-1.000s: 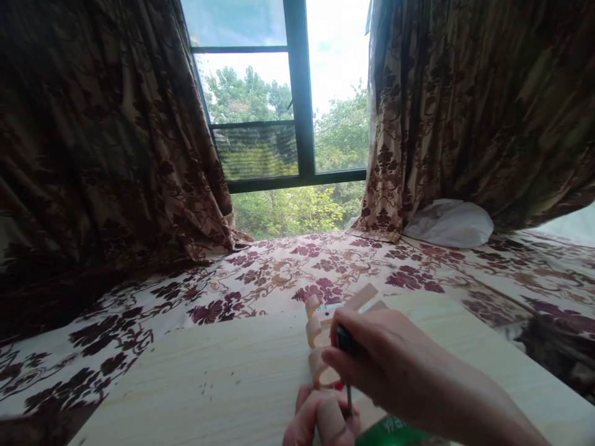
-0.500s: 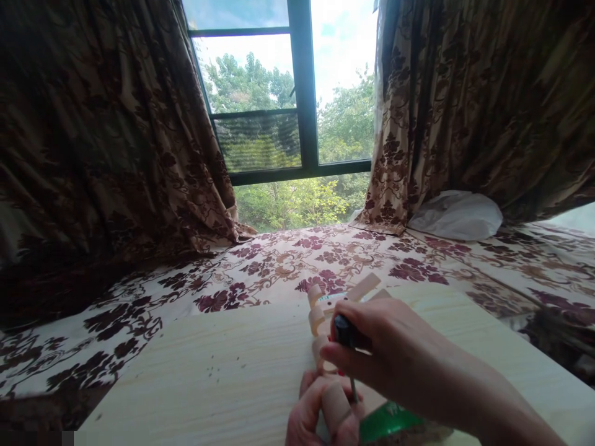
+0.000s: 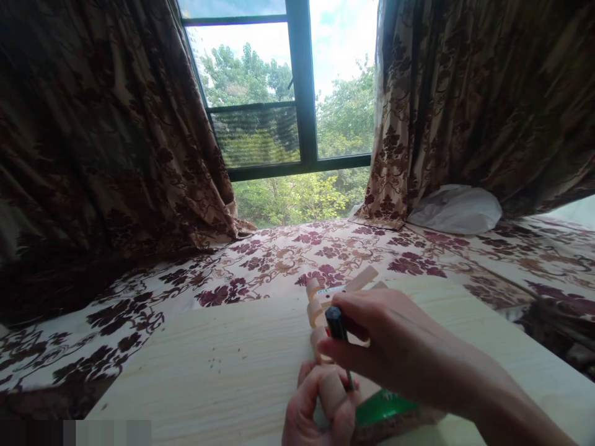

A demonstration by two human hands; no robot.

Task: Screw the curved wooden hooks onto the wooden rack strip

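My right hand (image 3: 379, 334) is closed round the dark handle of a screwdriver (image 3: 336, 322). The screwdriver stands tilted, its thin shaft running down to the fingers of my left hand (image 3: 312, 412). Those fingers are curled round a pale wooden piece (image 3: 331, 391), and the tip's exact contact is hidden. Beyond both hands lie pale wooden parts (image 3: 314, 313), some rounded, and a flat strip (image 3: 363, 280) pointing up to the right. Specks of red show beside the right thumb. Under my right wrist is a shiny green wrapper or label (image 3: 385, 406), partly covered.
The work lies on a pale wooden board (image 3: 223, 334) with small dark specks on its left part. Behind it spreads a flowered cloth (image 3: 279, 263). A white plastic bag (image 3: 458, 210) sits at the back right, near patterned curtains (image 3: 116, 124) and a window (image 3: 304, 87).
The screwdriver's handle has tilted further to the left, with the right hand still round it. The whole view has shifted slightly; the left hand keeps its grip.
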